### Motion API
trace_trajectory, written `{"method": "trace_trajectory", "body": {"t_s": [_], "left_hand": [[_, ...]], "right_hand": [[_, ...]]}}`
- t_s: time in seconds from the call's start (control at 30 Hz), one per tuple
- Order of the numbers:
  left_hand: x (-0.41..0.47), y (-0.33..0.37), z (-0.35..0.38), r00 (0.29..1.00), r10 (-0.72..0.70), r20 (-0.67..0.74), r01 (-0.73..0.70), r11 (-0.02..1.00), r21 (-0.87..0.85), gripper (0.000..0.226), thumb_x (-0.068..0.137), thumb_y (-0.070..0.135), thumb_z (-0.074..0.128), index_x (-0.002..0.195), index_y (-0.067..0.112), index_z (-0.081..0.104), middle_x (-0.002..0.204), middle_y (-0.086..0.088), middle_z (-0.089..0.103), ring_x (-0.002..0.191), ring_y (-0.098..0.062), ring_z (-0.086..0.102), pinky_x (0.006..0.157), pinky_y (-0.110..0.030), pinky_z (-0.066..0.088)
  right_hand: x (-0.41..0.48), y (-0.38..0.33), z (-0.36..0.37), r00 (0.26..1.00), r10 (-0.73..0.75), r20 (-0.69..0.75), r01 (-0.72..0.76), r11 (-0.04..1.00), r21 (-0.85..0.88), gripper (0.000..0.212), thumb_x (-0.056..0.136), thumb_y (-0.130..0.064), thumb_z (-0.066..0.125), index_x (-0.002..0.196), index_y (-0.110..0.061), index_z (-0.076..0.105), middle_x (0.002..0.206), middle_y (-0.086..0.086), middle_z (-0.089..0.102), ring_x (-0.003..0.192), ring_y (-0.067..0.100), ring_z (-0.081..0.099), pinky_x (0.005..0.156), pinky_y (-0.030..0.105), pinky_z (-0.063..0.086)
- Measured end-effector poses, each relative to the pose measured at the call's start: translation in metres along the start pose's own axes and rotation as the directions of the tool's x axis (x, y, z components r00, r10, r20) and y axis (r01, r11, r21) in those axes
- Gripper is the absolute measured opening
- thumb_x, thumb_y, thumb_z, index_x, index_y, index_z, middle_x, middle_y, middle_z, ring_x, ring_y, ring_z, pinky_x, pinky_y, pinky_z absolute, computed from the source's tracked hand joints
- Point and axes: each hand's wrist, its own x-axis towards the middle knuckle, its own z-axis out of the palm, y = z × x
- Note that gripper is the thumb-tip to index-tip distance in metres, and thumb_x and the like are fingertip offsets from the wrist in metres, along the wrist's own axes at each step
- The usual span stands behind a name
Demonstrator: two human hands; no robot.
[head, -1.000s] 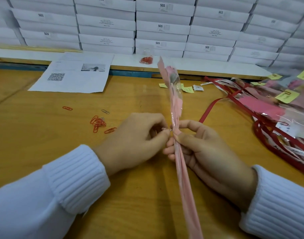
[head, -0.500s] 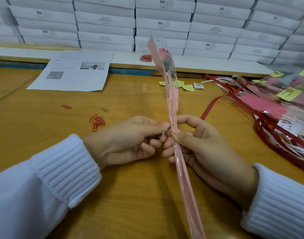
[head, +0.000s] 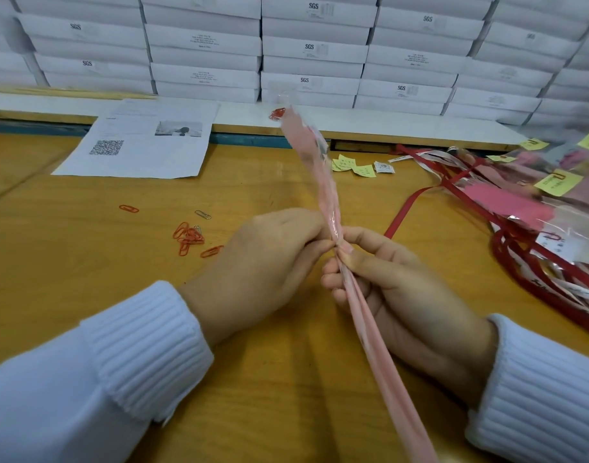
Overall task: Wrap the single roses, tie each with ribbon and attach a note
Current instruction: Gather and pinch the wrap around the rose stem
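**Head camera: one wrapped rose [head: 329,195] is being pinched shut**

The left hand [head: 269,260] and the right hand [head: 403,289] are holding it up above the table [head: 85,269]. The left hand is pinching the pink wrap from its side, fingers curling in tight. The right hand is curling round the wrap just below, its thumb pressing on top. The flower end is pointing up and away, looking blurry. The red ribbon [head: 407,208] is lying on the table to the right, not touching this rose. Paper clips [head: 187,237] are lying to the left. I am guessing the wrap could be falling open if one hand is letting go to reach for the ribbon. Squeezing too hard could be bending the stem.
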Motion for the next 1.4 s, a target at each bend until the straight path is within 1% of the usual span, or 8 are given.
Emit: {"method": "trace_trajectory", "body": {"t_s": [0.3, 0.53, 0.7, 0.9, 1.03, 1.2, 1.33, 1.4], "left_hand": [[-0.001, 0.004, -0.002, 0.999, 0.021, -0.029, -0.02, 1.0, 0.021, 0.016, 0.092, 0.012, 0.054, 0.094, 0.006, 0.068, 0.084, -0.002, 0.064, 0.077, -0.01, 0.056, 0.072, -0.019, 0.045], [-0.002, 0.011, -0.001, 0.998, -0.003, -0.055, 0.008, 0.996, 0.086, 0.01, 0.081, 0.008, 0.054, 0.079, 0.007, 0.064, 0.071, -0.001, 0.057, 0.061, -0.02, 0.054, 0.055, -0.035, 0.047], [-0.001, 0.01, 0.003, 0.986, -0.111, -0.126, 0.104, 0.993, -0.06, 0.009, 0.082, 0.012, 0.06, 0.074, 0.01, 0.065, 0.068, 0.013, 0.052, 0.062, 0.0, 0.046, 0.061, -0.012, 0.037], [-0.002, 0.011, 0.005, 0.974, -0.198, -0.113, 0.168, 0.96, -0.226, 0.014, 0.083, 0.016, 0.06, 0.074, 0.007, 0.067, 0.065, 0.002, 0.062, 0.063, -0.011, 0.058, 0.059, -0.029, 0.047], [0.0, 0.013, 0.01, 0.939, -0.344, -0.012, 0.29, 0.81, -0.509, 0.01, 0.085, 0.003, 0.064, 0.076, 0.003, 0.069, 0.069, -0.007, 0.069, 0.065, -0.017, 0.067, 0.063, -0.035, 0.055], [0.0, 0.017, 0.011, 0.906, -0.396, 0.153, 0.387, 0.624, -0.679, 0.014, 0.085, -0.004, 0.061, 0.076, 0.002, 0.071, 0.063, 0.003, 0.069, 0.058, -0.002, 0.065, 0.055, -0.012, 0.048], [0.0, 0.016, 0.015, 0.88, -0.466, 0.096, 0.411, 0.643, -0.647, 0.017, 0.081, -0.001, 0.065, 0.065, 0.002, 0.063, 0.063, -0.018, 0.065, 0.059, -0.028, 0.064, 0.058, -0.038, 0.055], [0.0, 0.015, 0.015, 0.885, -0.462, 0.064, 0.402, 0.686, -0.607, 0.018, 0.079, 0.002, 0.066, 0.062, 0.006, 0.06, 0.056, -0.009, 0.061, 0.055, -0.023, 0.062, 0.058, -0.037, 0.054]], "right_hand": [[0.001, 0.0, 0.002, 0.998, -0.037, -0.044, 0.038, 0.999, 0.017, 0.038, 0.074, -0.011, 0.057, 0.111, -0.002, 0.057, 0.064, 0.01, 0.065, 0.053, 0.012, 0.065, 0.046, 0.019, 0.052], [-0.002, 0.004, 0.008, 0.988, -0.151, -0.012, 0.147, 0.978, -0.145, 0.038, 0.074, -0.016, 0.06, 0.109, -0.006, 0.054, 0.065, 0.01, 0.067, 0.055, 0.017, 0.068, 0.05, 0.024, 0.055], [-0.001, 0.004, 0.006, 0.99, -0.138, 0.02, 0.139, 0.964, -0.228, 0.038, 0.077, -0.026, 0.058, 0.111, -0.01, 0.051, 0.067, 0.011, 0.069, 0.058, 0.021, 0.069, 0.052, 0.026, 0.057], [0.0, 0.003, 0.004, 0.982, -0.188, -0.025, 0.171, 0.934, -0.314, 0.032, 0.078, -0.032, 0.054, 0.102, -0.012, 0.062, 0.06, 0.006, 0.062, 0.049, 0.013, 0.059, 0.047, 0.02, 0.049], [0.001, 0.004, -0.001, 0.973, -0.214, -0.089, 0.169, 0.918, -0.359, 0.032, 0.073, -0.027, 0.062, 0.1, -0.011, 0.067, 0.071, 0.012, 0.051, 0.053, 0.009, 0.047, 0.055, 0.026, 0.039], [0.005, 0.007, -0.004, 0.96, -0.238, -0.147, 0.175, 0.92, -0.35, 0.036, 0.069, -0.023, 0.067, 0.1, -0.005, 0.068, 0.081, 0.012, 0.046, 0.054, 0.011, 0.037, 0.075, 0.044, 0.035], [0.005, 0.008, -0.007, 0.968, -0.219, -0.124, 0.163, 0.92, -0.358, 0.032, 0.071, -0.022, 0.067, 0.098, -0.006, 0.07, 0.075, 0.012, 0.048, 0.055, 0.008, 0.04, 0.072, 0.041, 0.036], [0.005, 0.009, -0.007, 0.972, -0.21, -0.104, 0.162, 0.922, -0.353, 0.026, 0.072, -0.021, 0.066, 0.094, -0.007, 0.071, 0.074, 0.012, 0.05, 0.056, 0.009, 0.04, 0.065, 0.033, 0.035]]}}
